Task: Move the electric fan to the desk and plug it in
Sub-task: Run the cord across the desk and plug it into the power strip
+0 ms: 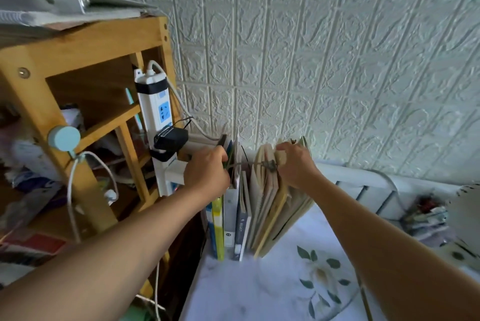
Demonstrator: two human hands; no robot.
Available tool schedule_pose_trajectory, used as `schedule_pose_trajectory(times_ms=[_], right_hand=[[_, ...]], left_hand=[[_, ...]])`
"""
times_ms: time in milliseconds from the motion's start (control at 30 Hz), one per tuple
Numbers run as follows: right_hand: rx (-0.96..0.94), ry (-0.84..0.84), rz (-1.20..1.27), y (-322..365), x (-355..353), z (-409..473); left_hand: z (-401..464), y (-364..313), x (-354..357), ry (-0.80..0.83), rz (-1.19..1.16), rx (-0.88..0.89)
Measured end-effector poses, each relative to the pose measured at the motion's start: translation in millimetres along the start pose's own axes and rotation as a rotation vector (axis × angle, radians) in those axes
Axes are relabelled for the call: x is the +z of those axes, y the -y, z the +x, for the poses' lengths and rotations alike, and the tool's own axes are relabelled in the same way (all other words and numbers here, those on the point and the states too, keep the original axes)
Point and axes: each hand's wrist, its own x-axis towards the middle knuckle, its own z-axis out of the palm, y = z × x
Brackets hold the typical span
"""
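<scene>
**Inspector:** Start with the large items.

**Assistant:** A wooden shelf unit (85,66) stands at left. Beside it is the desk (259,289), under a floral cover, with a row of upright books (249,206) against the wall. At the right frame edge is a pale, blurred round shape, possibly the electric fan (465,211). I cannot confirm it.

**Inspector:** The power point?

**Assistant:** A white power strip (157,123) is taped upright to the shelf post. A black adapter (170,139) fills a lower socket, and the blue socket above it looks free.

**Inspector:** The hands?

**Assistant:** Both are over the book tops. The left hand (207,172) is closed on one end of a thin dark cord (249,163), and the right hand (296,165) pinches the other end at a small knot or tie. The cord is stretched nearly level between them, left to right. No plug is visible.

**Inspector:** The deciding relation?

**Assistant:** The strip lies up and to the left of the fingers. The left hand is clearly the nearer, just beside the strip's lower end. In my judgement the cord is being untied, so plugging in is not yet done.
</scene>
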Motion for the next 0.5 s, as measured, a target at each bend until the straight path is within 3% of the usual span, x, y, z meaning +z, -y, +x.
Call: schedule_pose_trajectory(times_ms=[333,500], right_hand=[[0.135,-0.043,0.052,-25.2,-12.7,-93.8],[0.258,0.0,0.026,-53.7,-7.7,-154.8]], left_hand=[[-69.4,-34.3,-4.1,0.013,-0.061,0.095],[-115.0,-52.4,13.7,0.134,-0.093,0.181]])
